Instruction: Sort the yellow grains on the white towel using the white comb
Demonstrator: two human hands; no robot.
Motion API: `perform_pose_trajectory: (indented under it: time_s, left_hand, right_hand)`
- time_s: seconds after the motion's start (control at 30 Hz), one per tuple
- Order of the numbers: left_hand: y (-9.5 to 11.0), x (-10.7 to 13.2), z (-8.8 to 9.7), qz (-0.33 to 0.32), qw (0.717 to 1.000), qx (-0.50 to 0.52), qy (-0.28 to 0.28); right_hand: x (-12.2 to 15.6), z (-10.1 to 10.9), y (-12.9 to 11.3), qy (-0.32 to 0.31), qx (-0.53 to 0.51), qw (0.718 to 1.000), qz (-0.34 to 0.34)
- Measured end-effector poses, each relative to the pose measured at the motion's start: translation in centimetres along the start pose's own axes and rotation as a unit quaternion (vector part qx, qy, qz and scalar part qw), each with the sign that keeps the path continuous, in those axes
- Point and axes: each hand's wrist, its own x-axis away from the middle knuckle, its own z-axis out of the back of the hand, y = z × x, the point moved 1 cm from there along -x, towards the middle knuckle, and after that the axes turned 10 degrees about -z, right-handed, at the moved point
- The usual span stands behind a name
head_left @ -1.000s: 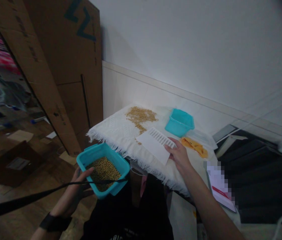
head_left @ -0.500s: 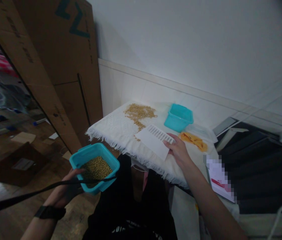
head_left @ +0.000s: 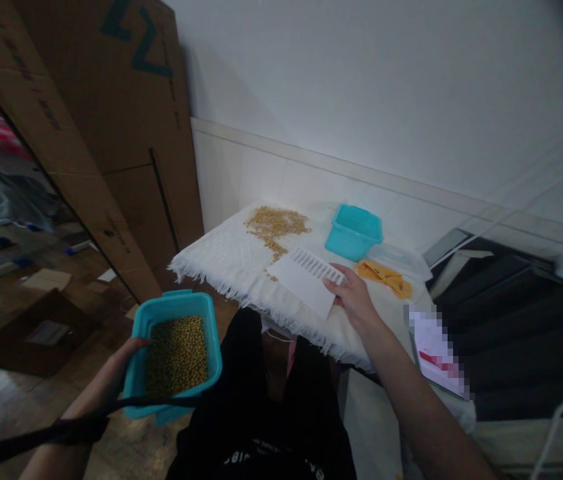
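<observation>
At the lower left, my left hand (head_left: 124, 363) grips the side of a turquoise plastic container (head_left: 212, 333), thumb over its rim. Soybeans (head_left: 181, 350) cover the bottom of that container, which is held off the table beside my leg. My right hand (head_left: 354, 293) is closed on the right end of a flat white slotted scoop (head_left: 306, 283), a row of slots along its far side. The scoop is low over the white cloth; whether it touches is unclear. Loose soybeans (head_left: 276, 223) lie in a patch beyond the scoop, a few trailing toward its left edge.
A second turquoise container (head_left: 354, 232) stands at the back of the table covered by a fringed white cloth (head_left: 221, 257). Beside it lie a yellow cloth (head_left: 385, 278) and a clear plastic lid (head_left: 401, 260). Tall cardboard boxes (head_left: 126, 133) rise at the left. A black strap (head_left: 86, 420) crosses my left forearm.
My left hand has moved the container of soybeans slightly left and down, turning it. The right hand and the scoop stay nearly in place; the view has shifted a little.
</observation>
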Motion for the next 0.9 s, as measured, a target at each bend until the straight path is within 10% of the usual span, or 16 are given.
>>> perform_pose_trajectory:
  time_s: [0.2, 0.57, 0.9]
  left_hand:
    - [-1.0, -1.6, -1.9, -0.04, 0.997, -0.01, 0.065]
    - [-1.0, 1.9, -9.5, -0.035, 0.998, 0.052, -0.001]
    - [0.6, 2.9, -11.0, -0.06, 0.996, 0.057, -0.018]
  right_hand:
    - [-0.1, -0.2, -0.1, 0.01, 0.003, 1.0, -0.001]
    - [0.2, -0.1, -0.2, 0.003, 0.028, 1.0, -0.004]
    - [1.6, -1.1, -0.2, 0.002, 0.044, 0.999, -0.002]
